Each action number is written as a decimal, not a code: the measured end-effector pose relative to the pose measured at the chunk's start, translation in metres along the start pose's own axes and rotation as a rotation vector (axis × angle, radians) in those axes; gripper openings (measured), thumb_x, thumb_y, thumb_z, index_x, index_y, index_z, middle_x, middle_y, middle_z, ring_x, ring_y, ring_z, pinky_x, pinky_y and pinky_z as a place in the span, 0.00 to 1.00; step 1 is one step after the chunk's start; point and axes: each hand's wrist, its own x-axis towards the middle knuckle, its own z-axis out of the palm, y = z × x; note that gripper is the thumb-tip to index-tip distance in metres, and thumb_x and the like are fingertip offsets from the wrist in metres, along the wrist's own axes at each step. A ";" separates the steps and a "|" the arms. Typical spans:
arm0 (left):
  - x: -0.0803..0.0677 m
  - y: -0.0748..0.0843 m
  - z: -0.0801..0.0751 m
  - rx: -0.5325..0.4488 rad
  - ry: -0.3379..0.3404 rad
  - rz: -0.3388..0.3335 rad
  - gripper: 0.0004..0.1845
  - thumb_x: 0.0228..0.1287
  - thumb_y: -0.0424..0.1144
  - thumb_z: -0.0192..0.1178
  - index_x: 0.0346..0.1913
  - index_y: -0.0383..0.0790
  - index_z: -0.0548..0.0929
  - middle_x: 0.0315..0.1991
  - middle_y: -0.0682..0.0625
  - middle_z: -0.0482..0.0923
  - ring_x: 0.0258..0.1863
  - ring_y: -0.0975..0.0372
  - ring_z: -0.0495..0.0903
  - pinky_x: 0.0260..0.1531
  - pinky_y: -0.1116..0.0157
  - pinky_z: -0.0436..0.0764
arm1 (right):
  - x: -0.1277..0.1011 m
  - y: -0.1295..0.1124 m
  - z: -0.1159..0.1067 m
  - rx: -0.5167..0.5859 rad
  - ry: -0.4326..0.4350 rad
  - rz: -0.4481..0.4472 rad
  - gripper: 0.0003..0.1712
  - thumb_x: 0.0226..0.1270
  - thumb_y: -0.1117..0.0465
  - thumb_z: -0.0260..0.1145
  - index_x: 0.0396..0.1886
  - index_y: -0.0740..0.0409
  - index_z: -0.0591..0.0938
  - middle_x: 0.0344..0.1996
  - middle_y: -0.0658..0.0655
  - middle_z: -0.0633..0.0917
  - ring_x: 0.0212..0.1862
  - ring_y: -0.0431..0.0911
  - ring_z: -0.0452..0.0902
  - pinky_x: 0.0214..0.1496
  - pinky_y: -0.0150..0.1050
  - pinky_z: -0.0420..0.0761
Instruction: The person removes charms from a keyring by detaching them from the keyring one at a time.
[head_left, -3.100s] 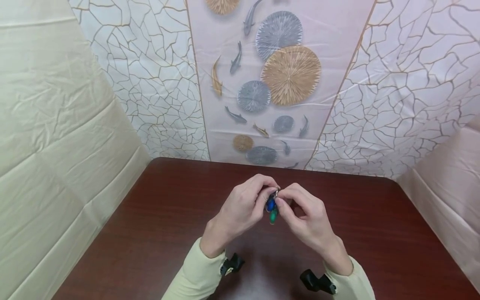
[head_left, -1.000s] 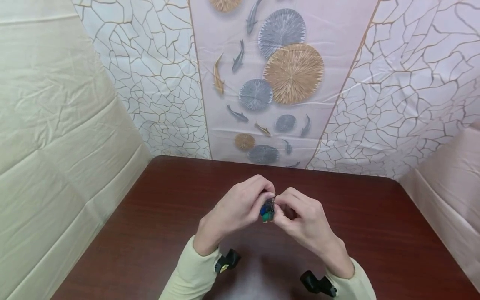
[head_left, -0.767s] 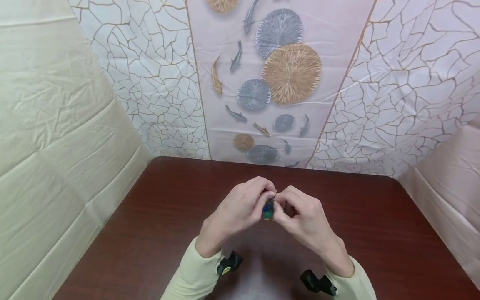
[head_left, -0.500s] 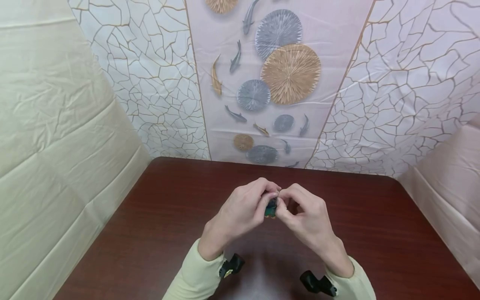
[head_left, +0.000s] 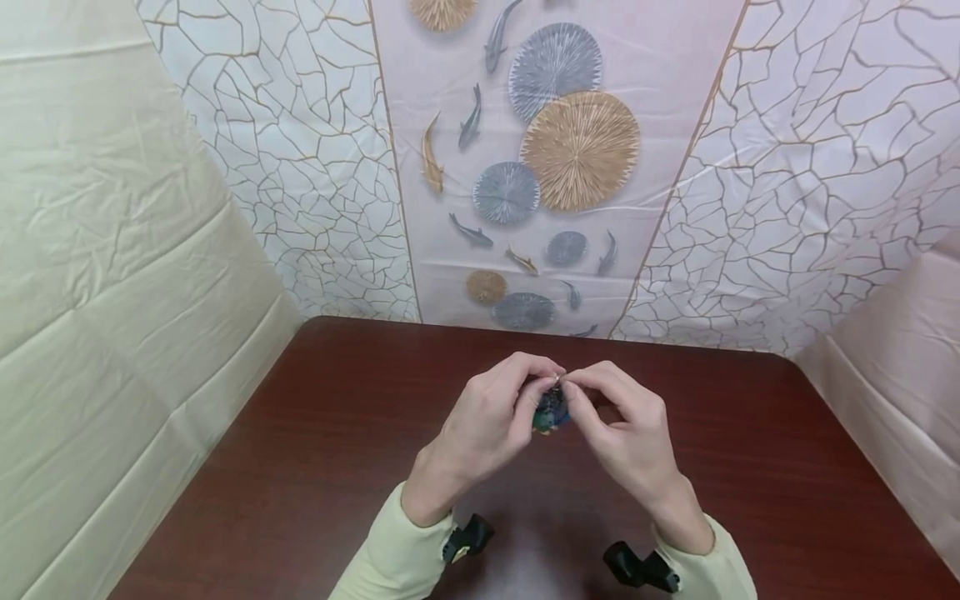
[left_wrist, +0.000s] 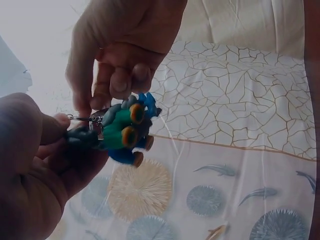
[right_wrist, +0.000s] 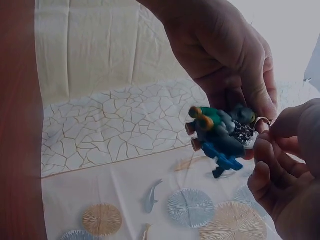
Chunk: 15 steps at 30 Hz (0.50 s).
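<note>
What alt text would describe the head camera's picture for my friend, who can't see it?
A person's left hand and right hand pinch a small blue and green trinket between them above a reddish-brown table. Pale sleeves and black wrist-worn devices show below; behind stands a backdrop printed with fish and discs.

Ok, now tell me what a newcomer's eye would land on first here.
Probably the bright green and blue figures, bunched between the left hand and right hand over the dark table. Next, likely, the big gold disc printed on the cloth behind, beyond the table's far edge.
</note>
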 end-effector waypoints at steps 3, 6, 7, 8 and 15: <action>0.000 0.000 0.000 0.012 0.002 -0.018 0.04 0.68 0.30 0.58 0.44 0.37 0.79 0.39 0.50 0.83 0.39 0.66 0.82 0.46 0.76 0.80 | 0.000 0.001 0.000 -0.004 -0.006 0.024 0.15 0.49 0.82 0.68 0.34 0.63 0.84 0.28 0.54 0.81 0.28 0.33 0.74 0.25 0.23 0.72; 0.000 0.001 -0.001 0.015 -0.005 -0.033 0.04 0.69 0.31 0.58 0.43 0.37 0.79 0.39 0.51 0.83 0.38 0.66 0.82 0.45 0.76 0.80 | 0.000 0.001 0.000 -0.008 -0.015 0.051 0.15 0.49 0.81 0.69 0.35 0.62 0.83 0.29 0.52 0.80 0.27 0.33 0.74 0.25 0.23 0.74; 0.000 0.001 -0.001 0.014 -0.009 -0.036 0.04 0.69 0.32 0.58 0.43 0.38 0.79 0.38 0.51 0.82 0.38 0.66 0.82 0.45 0.76 0.80 | 0.000 0.001 0.000 -0.010 -0.017 0.054 0.16 0.49 0.81 0.69 0.35 0.61 0.83 0.29 0.52 0.80 0.26 0.34 0.74 0.24 0.23 0.74; 0.000 0.001 -0.001 0.011 -0.011 -0.038 0.03 0.69 0.32 0.58 0.43 0.38 0.79 0.38 0.51 0.82 0.38 0.66 0.82 0.45 0.76 0.80 | 0.000 0.001 0.000 -0.014 -0.019 0.055 0.16 0.49 0.81 0.70 0.35 0.61 0.83 0.29 0.52 0.79 0.26 0.34 0.74 0.24 0.23 0.74; 0.000 0.001 -0.003 0.012 -0.033 -0.025 0.03 0.69 0.33 0.59 0.42 0.38 0.80 0.37 0.51 0.80 0.37 0.66 0.79 0.44 0.76 0.79 | -0.001 0.003 0.001 -0.073 -0.025 0.014 0.15 0.49 0.78 0.71 0.35 0.60 0.83 0.29 0.51 0.79 0.26 0.33 0.72 0.24 0.24 0.70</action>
